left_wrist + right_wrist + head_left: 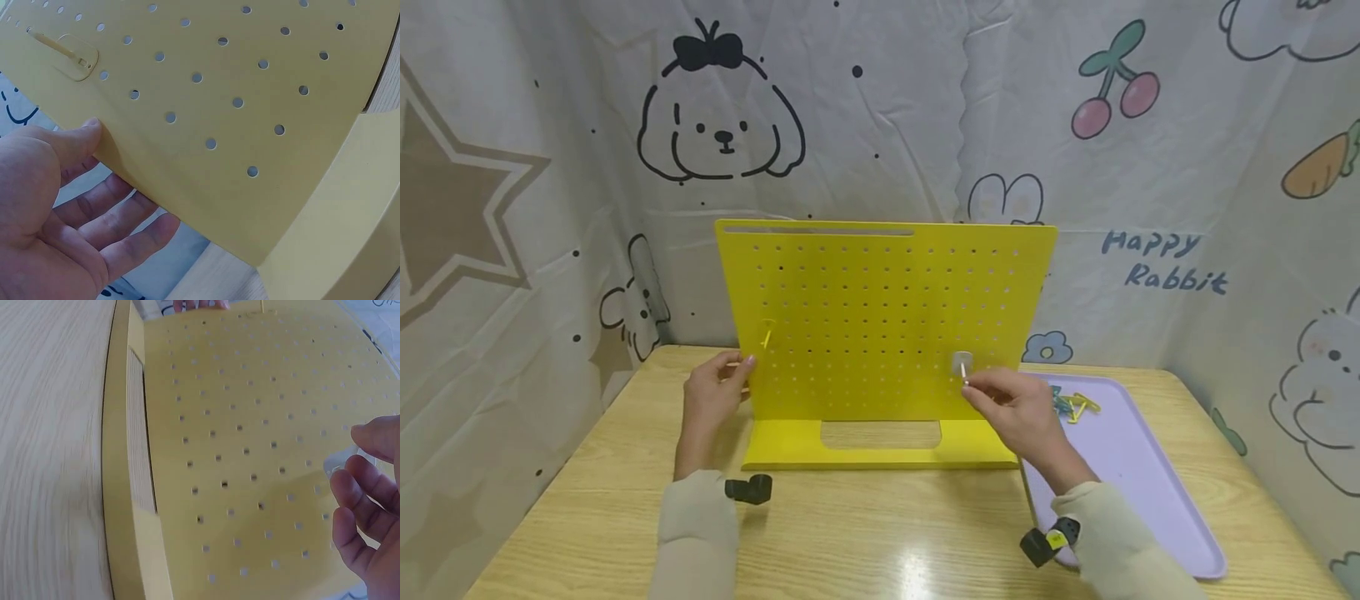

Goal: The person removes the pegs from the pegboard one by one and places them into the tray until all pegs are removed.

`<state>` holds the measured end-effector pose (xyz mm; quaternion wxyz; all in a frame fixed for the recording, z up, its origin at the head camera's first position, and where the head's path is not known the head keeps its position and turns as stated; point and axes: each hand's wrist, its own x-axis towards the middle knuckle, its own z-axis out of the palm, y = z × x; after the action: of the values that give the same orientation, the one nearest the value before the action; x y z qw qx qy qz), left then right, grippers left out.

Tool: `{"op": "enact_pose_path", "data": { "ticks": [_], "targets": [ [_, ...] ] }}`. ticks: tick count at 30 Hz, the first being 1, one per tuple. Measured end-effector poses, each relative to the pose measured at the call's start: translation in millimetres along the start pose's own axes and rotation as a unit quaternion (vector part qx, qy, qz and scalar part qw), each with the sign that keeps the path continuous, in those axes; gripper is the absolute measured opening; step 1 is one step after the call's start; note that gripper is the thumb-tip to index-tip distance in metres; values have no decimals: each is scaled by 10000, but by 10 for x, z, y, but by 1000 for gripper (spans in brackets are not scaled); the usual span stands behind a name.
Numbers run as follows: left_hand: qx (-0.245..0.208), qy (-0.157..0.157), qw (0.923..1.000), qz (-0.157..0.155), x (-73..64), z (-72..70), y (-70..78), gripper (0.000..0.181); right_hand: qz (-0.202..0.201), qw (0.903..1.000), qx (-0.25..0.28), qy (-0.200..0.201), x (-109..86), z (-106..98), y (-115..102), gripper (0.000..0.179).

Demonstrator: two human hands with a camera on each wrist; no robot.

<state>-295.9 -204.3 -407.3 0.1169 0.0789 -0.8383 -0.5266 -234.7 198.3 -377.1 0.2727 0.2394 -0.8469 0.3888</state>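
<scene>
A yellow pegboard (880,292) stands upright on its base, its face dotted with holes. My left hand (709,400) grips its left edge, thumb on the front and fingers behind, as the left wrist view shows. Just above that thumb, a yellow hook (59,47) sits on the board. My right hand (1018,408) pinches a white hook (962,363) by its prong between thumb and fingertips, low on the right part of the board. The hook's plate overlaps the holes there; in the right wrist view, fingers (353,494) partly hide it.
To the right lies a lilac tray (1138,492), partly under my right forearm. Several yellow hooks (1081,405) and teal hooks (1060,402) are heaped at its far left corner. A wooden table (850,533) carries everything, with a printed cloth (880,108) hanging behind.
</scene>
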Motion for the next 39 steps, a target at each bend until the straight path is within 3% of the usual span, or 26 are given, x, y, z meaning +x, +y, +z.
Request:
{"op": "enact_pose_path", "data": {
  "ticks": [6, 14, 22, 29, 39],
  "targets": [
    [-15, -39, 9999, 125, 2, -13, -15, 39, 144, 9993, -261, 229, -108, -186, 160, 13],
    [-66, -66, 9997, 230, 21, -21, -35, 42, 709, 9942, -691, 414, -236, -432, 373, 15],
    [-40, -111, 9998, 162, 4, -24, -22, 41, 1492, 9809, -1246, 107, -360, -643, 569, 15],
    [-89, -105, 9995, 268, 12, -26, 2, 43, 1762, 9716, -1580, -82, -394, -814, 740, 19],
    [-52, -94, 9999, 80, -2, -25, -10, 40, 2622, 9459, -1836, -537, -505, -955, 1028, 29]
  ]
}}
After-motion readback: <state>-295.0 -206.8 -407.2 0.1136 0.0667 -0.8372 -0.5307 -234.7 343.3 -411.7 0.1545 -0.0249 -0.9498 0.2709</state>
